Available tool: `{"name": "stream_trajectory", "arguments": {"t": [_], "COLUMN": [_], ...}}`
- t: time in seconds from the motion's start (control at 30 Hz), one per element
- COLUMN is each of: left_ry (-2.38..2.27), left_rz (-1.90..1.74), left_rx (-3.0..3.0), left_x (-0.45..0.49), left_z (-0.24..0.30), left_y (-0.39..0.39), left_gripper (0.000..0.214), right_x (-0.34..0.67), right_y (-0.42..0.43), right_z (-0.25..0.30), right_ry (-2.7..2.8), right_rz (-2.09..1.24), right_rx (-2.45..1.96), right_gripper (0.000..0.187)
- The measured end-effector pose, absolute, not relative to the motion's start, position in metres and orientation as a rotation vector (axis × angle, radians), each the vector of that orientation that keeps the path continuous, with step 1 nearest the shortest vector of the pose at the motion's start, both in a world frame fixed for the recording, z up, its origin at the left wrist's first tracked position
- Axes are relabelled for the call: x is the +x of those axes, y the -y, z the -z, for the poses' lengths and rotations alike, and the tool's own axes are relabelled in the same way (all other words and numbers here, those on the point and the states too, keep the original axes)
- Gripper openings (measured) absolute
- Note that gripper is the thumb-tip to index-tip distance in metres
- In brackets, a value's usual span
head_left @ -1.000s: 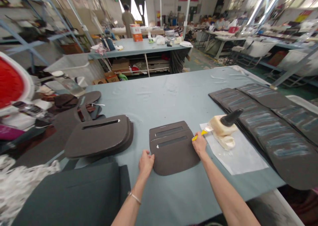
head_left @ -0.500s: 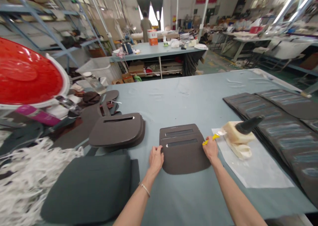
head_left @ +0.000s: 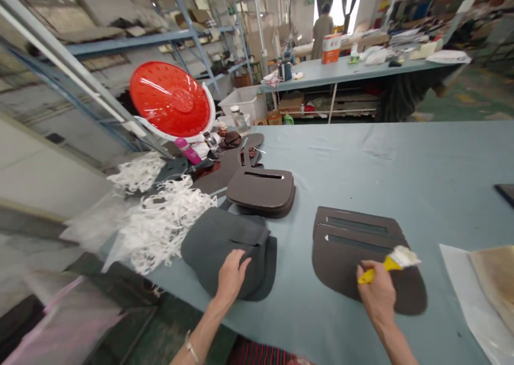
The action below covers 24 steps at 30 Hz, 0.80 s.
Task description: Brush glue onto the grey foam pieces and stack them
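Here, the right hand (head_left: 377,290) has its grip wrapped around a yellow-handled flat brush (head_left: 392,263), whose bristles carry a thick whitish substance and point right, over the slotted brown panels; whether they touch the surface cannot be told. The left hand (head_left: 229,274) rests its fingertips on a pile of dark grey-green rounded sheets (head_left: 217,236) at the near left of the desk (head_left: 341,167); its thumb and fingers stand parted, with nothing visibly grasped.

Beneath the right hand lie two flat, brown, round-cornered panels with long dark slots (head_left: 353,242), overlapping so that both slots show. Beyond the grey-green pile sits a stack of similar brown slotted panels (head_left: 261,188); left of both is a tangle of white strips (head_left: 160,226). At the right, a beige object (head_left: 496,274), cut off by the view's edge, stands on a white sheet (head_left: 458,284).

The step in hand appears to be one of reaching to the grey-green pile while the brush waits. Taking a sheet from this position would call for pinching the uppermost layer alone at its folded edge, with the loaded bristles held clear of the brown surface.
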<state>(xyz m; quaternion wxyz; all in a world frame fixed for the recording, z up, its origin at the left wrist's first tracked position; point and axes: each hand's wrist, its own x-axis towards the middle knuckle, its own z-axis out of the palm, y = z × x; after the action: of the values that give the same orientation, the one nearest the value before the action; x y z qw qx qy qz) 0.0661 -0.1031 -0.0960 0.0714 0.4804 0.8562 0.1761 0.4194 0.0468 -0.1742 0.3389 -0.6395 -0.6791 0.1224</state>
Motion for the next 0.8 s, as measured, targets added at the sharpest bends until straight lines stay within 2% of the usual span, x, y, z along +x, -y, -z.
{"name": "stream_trajectory", "arguments": {"t": [0.1, 0.2, 0.3, 0.37, 0.47, 0.53, 0.67, 0.73, 0.8], "left_ry": [-2.417, -2.305, -2.211, -2.382, -2.916, -3.024, -2.661, -2.476, -2.265], "left_rz": [-0.774, -0.930, -0.951, -0.913, -0.688, -0.514, -0.388, -0.518, -0.771], "left_rx": [1.287, 1.133, 1.158, 1.195, 1.054, 0.957, 0.965, 1.013, 1.041], "left_x": [0.071, 0.084, 0.086, 0.077, 0.051, 0.032, 0.015, 0.028, 0.057], "left_z": [0.094, 0.086, 0.079, 0.076, 0.079, 0.084, 0.084, 0.071, 0.046], "left_y": [0.101, 0.091, 0.088, 0.091, 0.099, 0.102, 0.092, 0.080, 0.066], "left_gripper": [0.021, 0.027, 0.032, 0.035, 0.046, 0.057, 0.039, 0.033, 0.036], "right_x": [0.332, 0.256, 0.211, 0.200, 0.200, 0.206, 0.220, 0.232, 0.247], "right_y": [-0.022, -0.006, 0.000, 0.000, 0.001, 0.002, 0.002, -0.001, -0.006], "right_z": [0.158, 0.146, 0.142, 0.144, 0.147, 0.147, 0.148, 0.149, 0.150], "right_ry": [1.838, 1.701, 1.393, 1.246, 1.252, 1.336, 1.427, 1.442, 1.438], "right_rz": [-0.872, -1.384, -1.643, -1.756, -1.761, -1.657, -1.499, -1.445, -1.393], "right_rx": [-1.325, -1.096, -1.023, -0.990, -0.975, -0.988, -1.068, -1.126, -1.181], "right_gripper": [0.025, 0.035, 0.042, 0.042, 0.035, 0.030, 0.022, 0.021, 0.023]}}
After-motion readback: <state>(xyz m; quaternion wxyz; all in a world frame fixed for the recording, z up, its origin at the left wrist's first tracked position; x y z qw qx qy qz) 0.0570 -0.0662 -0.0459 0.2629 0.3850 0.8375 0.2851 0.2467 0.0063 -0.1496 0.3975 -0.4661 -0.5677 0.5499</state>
